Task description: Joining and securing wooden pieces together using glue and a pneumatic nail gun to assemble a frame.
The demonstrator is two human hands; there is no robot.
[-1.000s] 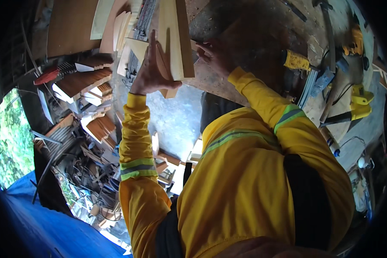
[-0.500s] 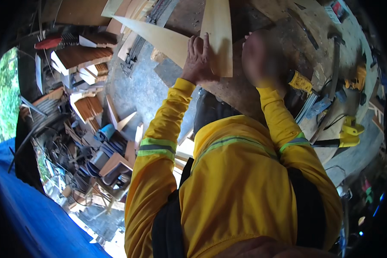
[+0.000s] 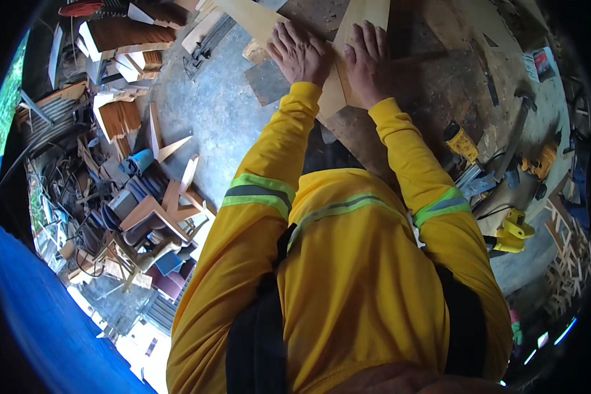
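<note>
My left hand [image 3: 300, 54] lies flat with fingers stretched on a pale, tapered wooden board [image 3: 249, 18] that slants up to the left. Beside it, my right hand [image 3: 368, 64] rests on a second pale board [image 3: 363, 14], its fingers straight and its thumb a little apart. The near ends of the two boards meet under and between my hands, forming a V. Whether they overlap there I cannot tell, because my hands cover part of the joint. Both boards lie on a brown, dusty work surface [image 3: 433, 79].
To the right lie a hammer [image 3: 524, 105], a yellow-and-black tool [image 3: 461, 142], an orange tool [image 3: 540, 163] and a yellow power tool [image 3: 515, 231]. Stacked wood pieces [image 3: 128, 33] and a heap of scrap [image 3: 134, 203] fill the left. A blue tarp [image 3: 26, 308] hangs at lower left.
My right hand, blurred before, has come down flat onto the right board. My left hand has shifted right along the left board, and the boards' near ends now sit together. The view has shifted.
</note>
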